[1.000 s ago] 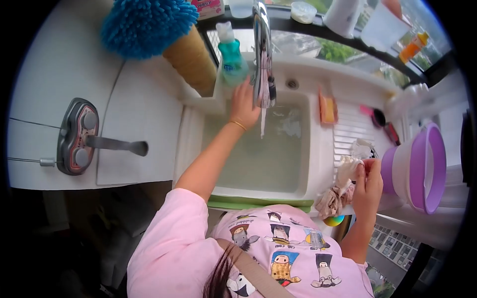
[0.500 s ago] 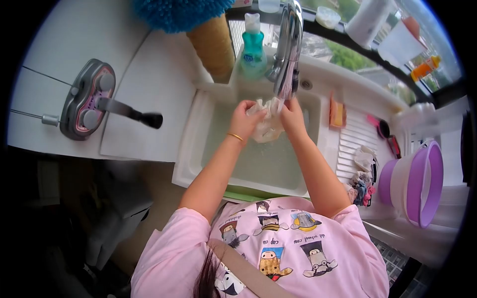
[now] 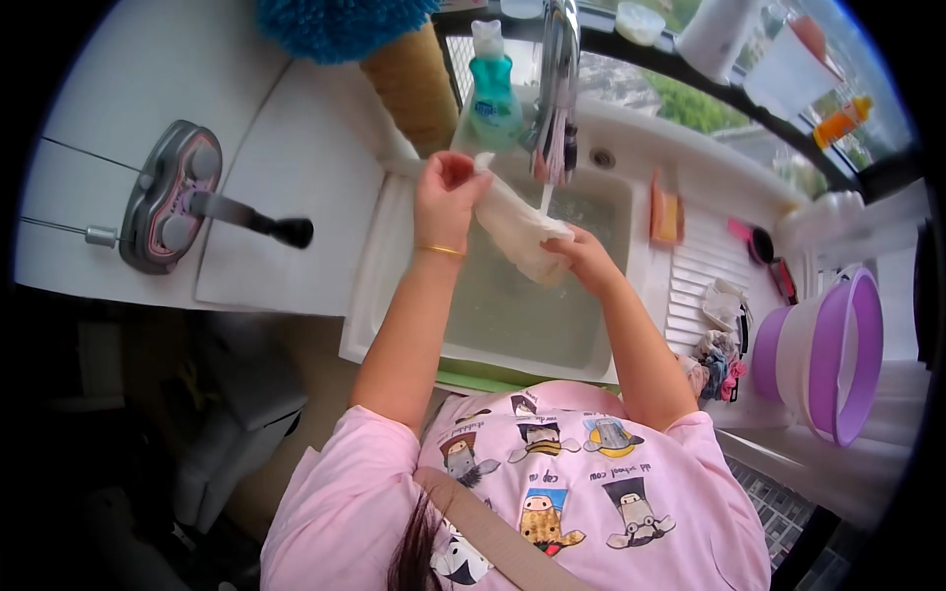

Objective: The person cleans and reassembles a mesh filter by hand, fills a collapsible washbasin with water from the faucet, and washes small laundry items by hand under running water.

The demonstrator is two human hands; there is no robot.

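A wet, cream-white cloth [image 3: 520, 229] is stretched at a slant over the water-filled sink [image 3: 382, 261]. My left hand [image 3: 448, 200] pinches its upper left end, fingers curled. At the lower right end, my right hand [image 3: 589, 260] grips it between thumb and fingers. Just behind the cloth, water runs from the chrome faucet [image 3: 560, 84] into the sink, its stream falling close to my right hand. Whether the cloth is a garment or a plain rag I cannot tell.
Behind the sink stands a green soap bottle [image 3: 495, 94], left of the faucet. On the right, a ribbed drainboard [image 3: 695, 261] holds an orange packet [image 3: 666, 215], a pink brush and small fabric items [image 3: 721, 360]. A purple-and-white bucket [image 3: 823, 355] lies tipped beside them.
My hands have moved apart, the left one up and left, the right one lower. The bunched cloth is now drawn out lengthwise between them, and the running water shows plainly.
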